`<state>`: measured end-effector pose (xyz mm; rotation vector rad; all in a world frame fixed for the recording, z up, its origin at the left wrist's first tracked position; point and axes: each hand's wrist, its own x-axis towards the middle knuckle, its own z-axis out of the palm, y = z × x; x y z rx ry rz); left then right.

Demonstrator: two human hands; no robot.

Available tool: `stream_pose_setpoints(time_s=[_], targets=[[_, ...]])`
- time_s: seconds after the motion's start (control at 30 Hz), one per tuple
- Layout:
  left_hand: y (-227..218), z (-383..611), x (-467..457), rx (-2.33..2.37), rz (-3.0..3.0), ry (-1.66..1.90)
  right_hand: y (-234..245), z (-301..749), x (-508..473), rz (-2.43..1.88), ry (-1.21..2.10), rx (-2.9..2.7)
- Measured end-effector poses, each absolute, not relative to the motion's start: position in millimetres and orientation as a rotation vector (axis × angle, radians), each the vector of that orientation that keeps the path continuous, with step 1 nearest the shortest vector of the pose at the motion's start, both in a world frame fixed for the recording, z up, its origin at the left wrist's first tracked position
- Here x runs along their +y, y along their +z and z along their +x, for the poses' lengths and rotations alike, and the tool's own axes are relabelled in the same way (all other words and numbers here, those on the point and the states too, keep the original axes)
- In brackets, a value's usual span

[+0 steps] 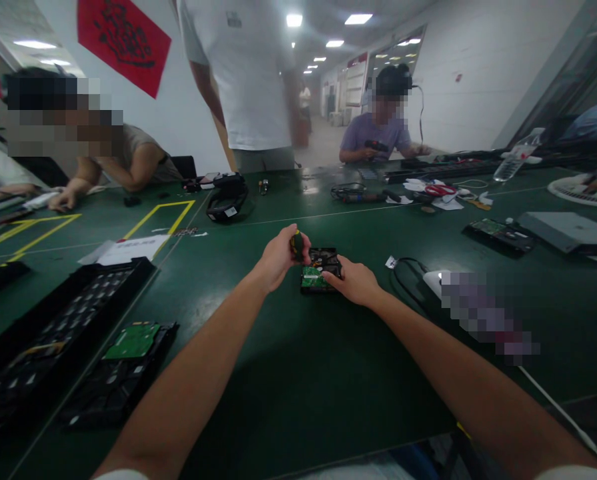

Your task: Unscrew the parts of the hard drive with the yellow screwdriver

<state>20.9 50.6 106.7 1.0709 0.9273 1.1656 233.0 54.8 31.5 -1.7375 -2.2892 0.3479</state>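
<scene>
In the middle of the green table a hard drive lies with its green circuit board facing up. My left hand is closed around the yellow and black handle of a screwdriver, held over the drive's left side. The tip of the screwdriver is hidden, so I cannot tell whether it touches the drive. My right hand grips the drive's right edge, its thumb resting over the board and its fingers along the far side.
At the left are a long black tray and another hard drive. A phone-like object with a cable, a third drive, a grey metal box and a bottle stand right. Other people are across the table.
</scene>
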Motion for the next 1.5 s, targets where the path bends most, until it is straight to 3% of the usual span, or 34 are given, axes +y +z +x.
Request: stream_pose_setpoints(time_s=[1.5], targets=[[103.2,20.1,46.9,0.734,1.135,1.212,28.5,233.5,56.8,-1.736,0.312,-2.293]])
